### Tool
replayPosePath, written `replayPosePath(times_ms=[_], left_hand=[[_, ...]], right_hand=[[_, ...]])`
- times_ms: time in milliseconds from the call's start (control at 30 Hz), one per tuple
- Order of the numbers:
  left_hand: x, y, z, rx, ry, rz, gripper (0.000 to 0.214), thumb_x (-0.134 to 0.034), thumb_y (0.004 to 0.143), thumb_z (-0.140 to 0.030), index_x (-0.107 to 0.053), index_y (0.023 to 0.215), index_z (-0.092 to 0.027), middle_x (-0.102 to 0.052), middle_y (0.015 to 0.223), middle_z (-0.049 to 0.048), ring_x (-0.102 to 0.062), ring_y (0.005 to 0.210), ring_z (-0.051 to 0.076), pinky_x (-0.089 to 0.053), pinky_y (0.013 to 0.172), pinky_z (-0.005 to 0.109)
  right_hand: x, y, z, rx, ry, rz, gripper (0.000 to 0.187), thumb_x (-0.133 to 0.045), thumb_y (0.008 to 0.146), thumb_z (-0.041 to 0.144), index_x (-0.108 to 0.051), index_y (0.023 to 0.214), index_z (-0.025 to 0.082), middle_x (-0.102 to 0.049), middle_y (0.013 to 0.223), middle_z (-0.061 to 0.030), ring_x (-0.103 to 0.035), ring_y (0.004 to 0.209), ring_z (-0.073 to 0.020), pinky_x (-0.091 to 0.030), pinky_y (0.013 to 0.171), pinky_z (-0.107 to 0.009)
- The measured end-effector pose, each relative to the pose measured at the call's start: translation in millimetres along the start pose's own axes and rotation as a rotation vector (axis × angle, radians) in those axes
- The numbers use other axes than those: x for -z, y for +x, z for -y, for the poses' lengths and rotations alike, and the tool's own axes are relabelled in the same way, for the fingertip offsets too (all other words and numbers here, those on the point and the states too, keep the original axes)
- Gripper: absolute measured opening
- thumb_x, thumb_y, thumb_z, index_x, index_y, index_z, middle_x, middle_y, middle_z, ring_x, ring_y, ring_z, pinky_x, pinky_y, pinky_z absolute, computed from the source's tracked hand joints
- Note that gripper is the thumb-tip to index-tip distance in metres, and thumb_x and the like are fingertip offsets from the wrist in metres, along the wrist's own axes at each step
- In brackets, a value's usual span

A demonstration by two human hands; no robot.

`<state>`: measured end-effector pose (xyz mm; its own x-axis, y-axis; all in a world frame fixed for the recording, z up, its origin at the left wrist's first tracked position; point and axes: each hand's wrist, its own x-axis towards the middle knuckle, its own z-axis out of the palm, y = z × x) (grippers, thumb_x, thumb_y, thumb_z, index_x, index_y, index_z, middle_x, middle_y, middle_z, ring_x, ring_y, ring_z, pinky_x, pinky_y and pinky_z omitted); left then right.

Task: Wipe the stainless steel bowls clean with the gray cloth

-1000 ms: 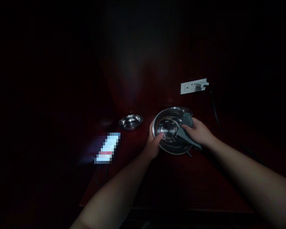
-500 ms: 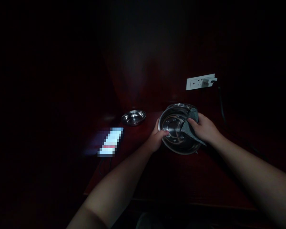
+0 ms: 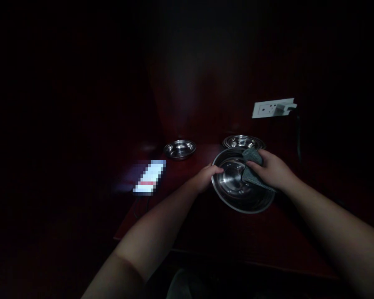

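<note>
A shiny steel bowl (image 3: pixel 232 178) is held tilted above the dark red table, its inside facing me. My left hand (image 3: pixel 207 176) grips its left rim, thumb inside and fingers hidden behind the wall. In my right hand (image 3: pixel 272 168) a grey-green cloth (image 3: pixel 252 166) is pinched against the bowl's right rim, and part of it hangs inside. Just behind the held bowl, several stacked steel bowls (image 3: pixel 243 141) rest on the table. Another shallow steel bowl (image 3: pixel 180 150) lies farther left.
A phone with a lit, blurred screen (image 3: pixel 150 177) lies near the table's left edge, a thin cable beside it. On the back wall is a white socket plate (image 3: pixel 262 109) with a plug (image 3: pixel 283 109) and hanging cord (image 3: pixel 298 141). The table (image 3: pixel 237 241) and room are dark.
The held bowl has come lower and nearer, uncovering more of the stack behind it. Both hands moved with it, the cloth staying at its right rim. The view has shifted slightly.
</note>
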<state>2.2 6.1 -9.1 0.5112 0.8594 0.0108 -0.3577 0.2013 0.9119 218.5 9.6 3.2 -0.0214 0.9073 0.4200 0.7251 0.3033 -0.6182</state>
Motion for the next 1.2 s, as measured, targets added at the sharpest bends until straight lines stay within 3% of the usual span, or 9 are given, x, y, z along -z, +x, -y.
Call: replayPosePath(times_ms=[100,200,300,433,567,667,900,1067,1200], left_hand=[[-4.6,1,2,-0.092,-0.063,0.016,0.053,-0.067,0.070,-0.036,-0.054,0.118,-0.017,-0.063,0.115,0.0125,-0.057,0.109,0.030,-0.040,0.095,0.045],[-10.7,-1,4,-0.202,-0.102,-0.010,0.060,-0.069,0.071,-0.041,-0.049,0.125,-0.022,-0.056,0.127,0.0107,-0.051,0.119,0.031,-0.038,0.100,0.046],[-14.6,-3,6,-0.249,-0.053,-0.014,0.072,-0.075,0.065,-0.031,-0.043,0.130,-0.025,-0.053,0.131,0.0097,-0.046,0.124,0.032,-0.036,0.102,0.046],[-14.3,-2,12,-0.293,-0.029,-0.041,0.079,-0.074,0.060,-0.021,-0.042,0.132,-0.024,-0.055,0.128,0.0096,-0.044,0.125,0.032,-0.036,0.101,0.046],[-9.3,-1,14,-0.243,-0.072,-0.098,0.071,-0.069,0.061,-0.023,-0.046,0.128,-0.021,-0.059,0.122,0.0098,-0.051,0.117,0.032,-0.040,0.097,0.046],[-5.6,-1,13,-0.190,-0.080,-0.106,0.069,-0.068,0.060,-0.024,-0.048,0.126,-0.020,-0.060,0.120,0.0106,-0.055,0.112,0.032,-0.043,0.093,0.045],[5.2,0,12,-0.123,-0.021,-0.048,0.062,-0.067,0.062,-0.028,-0.052,0.121,-0.018,-0.057,0.126,0.0127,-0.058,0.105,0.031,-0.048,0.081,0.041],[8.2,-3,9,-0.081,-0.013,-0.057,0.052,-0.065,0.061,-0.030,-0.057,0.109,-0.014,-0.062,0.117,0.0136,-0.061,0.096,0.028,-0.048,0.080,0.040],[4.4,-6,4,-0.090,-0.039,-0.048,0.054,-0.065,0.059,-0.028,-0.058,0.111,-0.015,-0.064,0.114,0.0121,-0.061,0.100,0.029,-0.046,0.084,0.041]], right_hand=[[-3,3,-9,-0.079,0.189,0.060,0.026,-0.060,0.077,0.037,-0.061,0.098,0.020,-0.070,0.082,-0.0054,-0.065,0.071,-0.0223,-0.053,0.065,-0.036],[-4,6,-14,-0.223,0.294,-0.013,0.029,-0.062,0.075,0.036,-0.061,0.098,0.018,-0.071,0.081,-0.0061,-0.066,0.066,-0.0216,-0.053,0.059,-0.035],[-5,6,-13,-0.319,0.324,-0.074,0.026,-0.063,0.074,0.035,-0.062,0.094,0.018,-0.071,0.083,-0.0077,-0.066,0.066,-0.0220,-0.053,0.058,-0.034],[-5,3,-6,-0.289,0.185,-0.135,0.031,-0.066,0.071,0.038,-0.061,0.094,0.018,-0.069,0.089,-0.0099,-0.065,0.077,-0.0249,-0.052,0.069,-0.038],[-4,0,-2,-0.244,0.105,-0.171,0.027,-0.049,0.082,0.046,-0.059,0.087,0.022,-0.067,0.089,-0.0088,-0.063,0.084,-0.0257,-0.050,0.074,-0.038],[-3,-2,0,-0.214,0.078,-0.178,0.025,-0.040,0.087,0.043,-0.056,0.086,0.023,-0.066,0.091,-0.0094,-0.061,0.088,-0.0261,-0.048,0.076,-0.038],[-1,0,1,-0.188,0.063,-0.104,0.016,-0.047,0.083,0.038,-0.054,0.087,0.024,-0.064,0.082,-0.0077,-0.060,0.077,-0.0251,-0.047,0.067,-0.037],[-1,-1,2,-0.223,0.197,-0.030,0.013,-0.051,0.081,0.037,-0.053,0.084,0.025,-0.063,0.078,-0.0048,-0.059,0.067,-0.0228,-0.046,0.056,-0.034],[-3,-3,4,-0.271,0.348,0.018,0.014,-0.053,0.081,0.036,-0.055,0.088,0.025,-0.063,0.075,-0.0025,-0.058,0.060,-0.0201,-0.046,0.052,-0.033]])
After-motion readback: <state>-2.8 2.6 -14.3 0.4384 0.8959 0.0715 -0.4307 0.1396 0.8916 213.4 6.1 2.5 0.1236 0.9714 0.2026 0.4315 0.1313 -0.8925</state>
